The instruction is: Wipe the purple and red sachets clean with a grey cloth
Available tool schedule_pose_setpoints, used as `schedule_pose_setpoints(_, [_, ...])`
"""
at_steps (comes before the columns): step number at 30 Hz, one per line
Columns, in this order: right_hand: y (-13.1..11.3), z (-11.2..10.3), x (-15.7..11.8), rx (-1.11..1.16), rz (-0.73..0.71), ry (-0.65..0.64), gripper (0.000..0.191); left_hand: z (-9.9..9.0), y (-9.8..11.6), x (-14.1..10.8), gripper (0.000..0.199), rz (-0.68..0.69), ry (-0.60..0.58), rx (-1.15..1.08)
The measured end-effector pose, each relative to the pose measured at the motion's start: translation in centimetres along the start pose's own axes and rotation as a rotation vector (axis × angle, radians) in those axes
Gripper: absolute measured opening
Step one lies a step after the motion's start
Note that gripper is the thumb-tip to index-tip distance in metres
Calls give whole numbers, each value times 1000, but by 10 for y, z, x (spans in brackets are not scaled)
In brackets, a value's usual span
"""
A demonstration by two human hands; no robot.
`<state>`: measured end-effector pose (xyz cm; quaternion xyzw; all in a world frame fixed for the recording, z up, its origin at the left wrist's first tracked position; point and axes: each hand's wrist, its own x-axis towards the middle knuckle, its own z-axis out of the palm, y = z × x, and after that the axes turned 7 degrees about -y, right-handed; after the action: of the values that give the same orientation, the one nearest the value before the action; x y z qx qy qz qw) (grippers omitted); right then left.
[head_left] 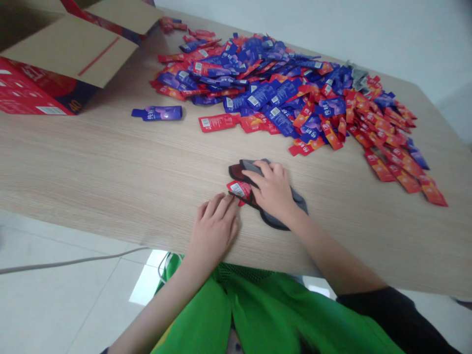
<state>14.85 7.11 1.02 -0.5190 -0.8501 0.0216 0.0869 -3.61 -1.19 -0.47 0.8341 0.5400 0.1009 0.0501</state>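
A grey cloth item with black edging (299,199) and a brown inner part lies on the table near its front edge. My right hand (272,188) rests over it, its bent fingers gripping the upper edge. A red sachet with a white barcode label (239,189) shows between the item's edges. At the lower left edge of the item, my left hand (216,223) is closed, its fingertips pinching the dark rim beside the sachet.
Behind the hands a large heap of red and blue sachets (258,93) spreads to the right. A lone blue sachet (162,113) lies left of it. An open red carton (40,88) stands at the back left. The wooden table (92,177) ends near my body.
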Motion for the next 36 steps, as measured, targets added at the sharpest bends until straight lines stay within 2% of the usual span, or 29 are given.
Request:
schedule_pose_setpoints(4, [41, 0, -2, -16, 132, 53, 37, 0, -2, 0, 43, 5, -11, -43])
schedule_pose_setpoints(7, [52, -5, 2, -14, 170, 69, 37, 0, -4, 0, 43, 7, -21, -61])
schedule_pose_setpoints(9, [43, -10, 2, 17, 176, 115, 38, -1, -6, -1, 42, 7, -26, -67])
schedule_pose_setpoints(11, [23, -15, -3, 52, 97, 136, 40, -2, -6, -1, 43, 10, -34, -71])
schedule_pose_setpoints(14, [-9, -16, -15, 32, -146, 22, 43, -4, -4, -1, 40, 5, -62, -90])
schedule_pose_setpoints(16, [-17, -13, -20, -20, -223, -61, 44, -5, -3, 0, 36, -11, -78, -100])
schedule_pose_setpoints(18, [-5, -10, -19, -55, -155, -84, 43, -4, -1, -1, 36, -27, -72, -99])
schedule_pose_setpoints(21, [34, -9, -10, -80, 57, -44, 40, -1, 2, -1, 41, -39, -47, -96])
schedule_pose_setpoints(24, [56, -17, -3, -76, 110, -3, 40, 1, 1, -1, 42, -35, -39, -101])
schedule_pose_setpoints(26, [46, -25, -6, -50, 98, 43, 41, 1, 1, -1, 42, -34, -34, -96])
schedule_pose_setpoints(28, [21, -30, -14, -19, 80, 90, 41, 0, 0, 0, 41, -38, -27, -84])
schedule_pose_setpoints(30, [-7, -30, -24, 12, 15, 60, 42, 0, 1, 0, 40, -40, -27, -72])
schedule_pose_setpoints(32, [-23, -24, -34, 19, -76, -22, 44, 1, 1, -1, 40, -46, -30, -64])
schedule_pose_setpoints(34, [-21, -16, -39, -3, -71, -72, 46, 4, 0, -3, 40, -50, -24, -60])
schedule_pose_setpoints(36, [-1, -12, -40, -45, 35, -73, 44, 5, -2, -4, 42, -44, -5, -56])
